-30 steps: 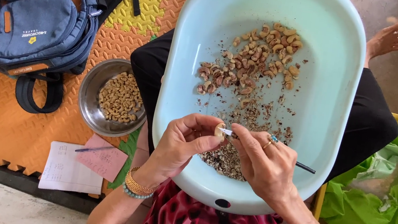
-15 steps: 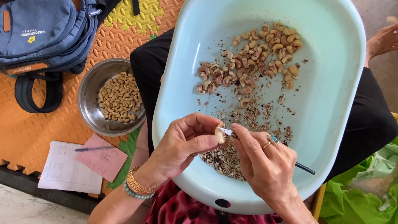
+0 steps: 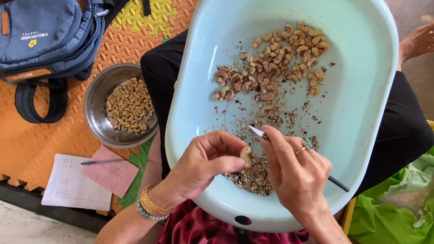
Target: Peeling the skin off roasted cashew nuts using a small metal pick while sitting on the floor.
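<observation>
A pale blue oval tub [image 3: 364,90] rests on my lap. Inside it lie several unpeeled cashew nuts [image 3: 277,55] at the far side and a heap of brown skin flakes [image 3: 257,179] at the near side. My left hand [image 3: 206,162] pinches one pale cashew nut [image 3: 246,155] between thumb and fingers over the flakes. My right hand [image 3: 296,173], wearing rings, grips a small thin knife [image 3: 257,132] whose blade tip points left, just above the nut; its dark handle sticks out to the right.
A steel bowl [image 3: 98,110] of peeled cashews sits on the orange foam mat at left. A blue backpack [image 3: 36,22] lies beyond it. Papers and a pen [image 3: 88,178] lie near the mat's edge. A yellow crate with green plastic [image 3: 415,212] stands at right.
The knife tip has lifted up and away from the nut, and my right hand shifted slightly right. My left hand lowered the nut a little.
</observation>
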